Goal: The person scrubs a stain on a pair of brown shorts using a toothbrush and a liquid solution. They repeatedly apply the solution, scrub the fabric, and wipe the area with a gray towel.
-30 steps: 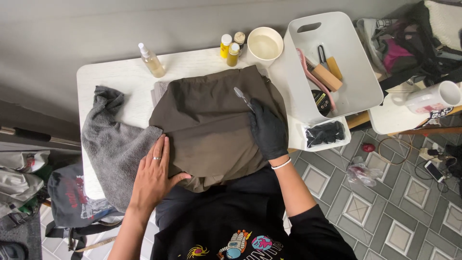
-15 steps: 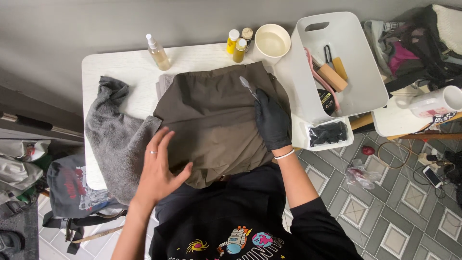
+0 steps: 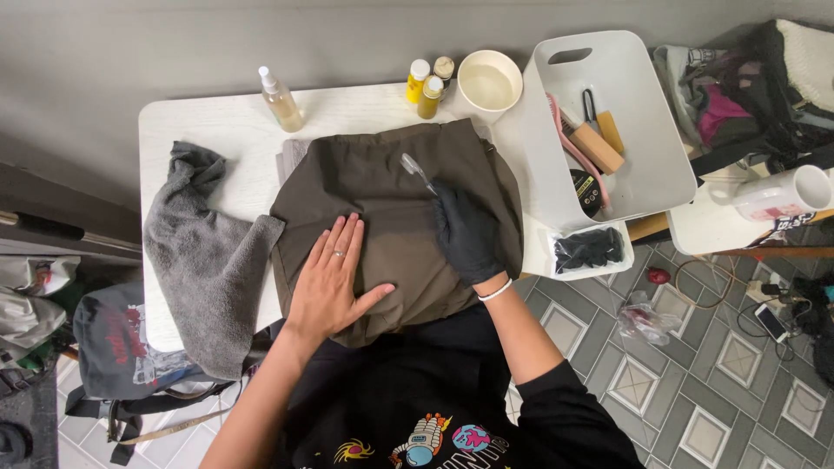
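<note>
A dark olive-brown garment (image 3: 391,200) lies spread on a small white table (image 3: 208,130). My left hand (image 3: 334,278), bare with a ring, presses flat on the cloth with fingers spread. My right hand (image 3: 467,233), in a black glove, grips a clear-handled toothbrush (image 3: 415,170) whose head touches the garment near its middle top. A grey towel (image 3: 204,256) lies crumpled to the left of the garment, hanging over the table's front edge.
At the table's back stand a spray bottle (image 3: 280,98), three small bottles (image 3: 426,82) and a cream bowl (image 3: 489,82). A white bin (image 3: 643,104) with brushes sits at right, a small tray of black gloves (image 3: 589,249) below it. A mug (image 3: 777,193) stands on a side table.
My left hand has slid from the garment's left edge and towel up onto the middle of the garment. My gloved right hand with the toothbrush stays in nearly the same spot.
</note>
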